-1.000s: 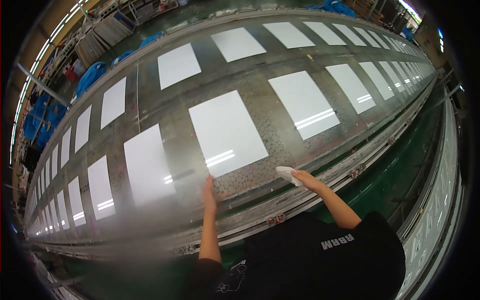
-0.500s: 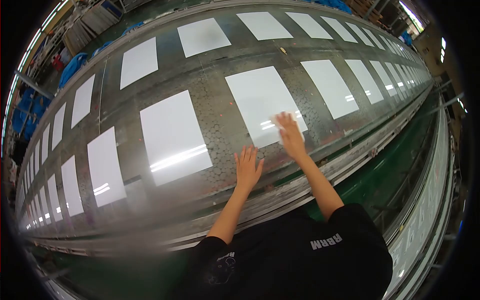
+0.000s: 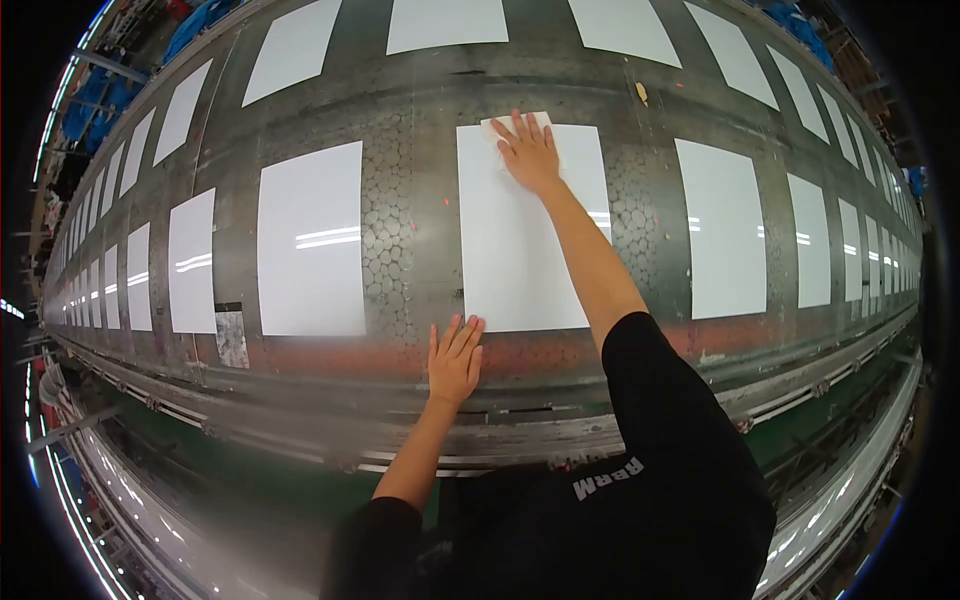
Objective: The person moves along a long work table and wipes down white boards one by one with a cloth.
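A glossy white sheet [image 3: 520,260] lies on the long grey table [image 3: 420,360] in front of me. My right hand [image 3: 531,155] presses a pale cloth [image 3: 540,119] flat against the sheet's far edge, fingers spread over it. Part of the cloth sticks out past that edge. My left hand [image 3: 455,362] rests palm down on the table, fingers spread, its fingertips at the sheet's near left corner. Nothing shows in my left hand.
More white sheets lie in two rows, among them one to the left [image 3: 312,240] and one to the right [image 3: 722,230]. A metal rail [image 3: 500,440] runs along the table's near side. Blue material [image 3: 195,28] lies beyond the table's far edge.
The view has swung round to face the sheet. My right hand, with the cloth, has moved from the sheet's near part to its far edge. My left hand stays near the close left corner.
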A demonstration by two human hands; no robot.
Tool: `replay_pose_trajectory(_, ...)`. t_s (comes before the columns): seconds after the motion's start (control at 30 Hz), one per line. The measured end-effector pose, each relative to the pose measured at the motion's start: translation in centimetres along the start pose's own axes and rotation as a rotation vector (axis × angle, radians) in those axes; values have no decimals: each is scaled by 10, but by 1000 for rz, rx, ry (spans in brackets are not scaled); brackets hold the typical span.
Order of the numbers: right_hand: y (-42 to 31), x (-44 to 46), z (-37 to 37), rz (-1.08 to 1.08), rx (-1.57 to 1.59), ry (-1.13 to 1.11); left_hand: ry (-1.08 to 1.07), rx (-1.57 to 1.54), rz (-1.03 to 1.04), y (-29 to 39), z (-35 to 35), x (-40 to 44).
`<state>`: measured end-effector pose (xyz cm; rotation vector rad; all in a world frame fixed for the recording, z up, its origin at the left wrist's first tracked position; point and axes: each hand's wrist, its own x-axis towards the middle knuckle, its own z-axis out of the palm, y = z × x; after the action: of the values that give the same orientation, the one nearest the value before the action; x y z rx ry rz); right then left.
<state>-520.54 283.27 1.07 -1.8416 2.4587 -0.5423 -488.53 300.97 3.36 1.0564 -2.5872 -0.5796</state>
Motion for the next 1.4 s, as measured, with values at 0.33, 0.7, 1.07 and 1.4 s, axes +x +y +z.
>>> replay_pose_trajectory(0.33, -29, -243, -81, -31, 62, -226, -55, 22, -31, 2, -3, -2)
replay_pose_trajectory(0.7, 69, -40, -25, 146, -57, -30, -46, -2, -37, 2, -3, -1)
replay_pose_trajectory(1.07, 3, -282, -73, 204, 138, -324, 43, -57, 9, -5, 9, -4)
replay_pose_trajectory(1.4, 27, -425, -232, 519, 864, -795, 58, -305, 27, -19, 8, -2)
